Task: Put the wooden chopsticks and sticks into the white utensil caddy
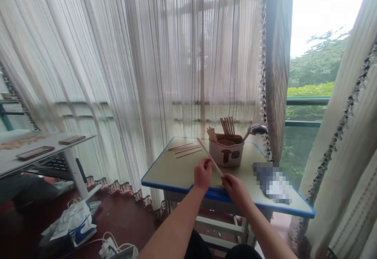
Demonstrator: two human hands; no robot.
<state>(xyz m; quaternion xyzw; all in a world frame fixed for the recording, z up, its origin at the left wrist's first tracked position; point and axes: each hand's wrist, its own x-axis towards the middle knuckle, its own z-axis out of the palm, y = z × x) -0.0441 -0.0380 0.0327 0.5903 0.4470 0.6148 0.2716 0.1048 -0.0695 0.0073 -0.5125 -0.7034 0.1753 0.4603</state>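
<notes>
In the head view a pale wooden chopstick (216, 166) slants up and to the left over the desk; whether a second one lies against it I cannot tell. My right hand (235, 189) is closed on its lower end. The curled fingers of my left hand (203, 174) pinch it farther up. Behind my hands stands a white utensil holder (216, 155) with brown compartments. Several chopsticks (227, 126) stand upright in its back part, lighter sticks (211, 134) on the left, and a slotted spoon (257, 129) leans out on the right. More loose chopsticks (186, 148) lie at the desk's back left.
The small desk (173, 172) has a blue rim. A pixelated object (272, 182) lies on its right side. Sheer curtains (188, 62) hang behind. To the left are a table (59, 145) with trays, a white bag (75, 221) and a power strip with cords (110, 247) on the floor.
</notes>
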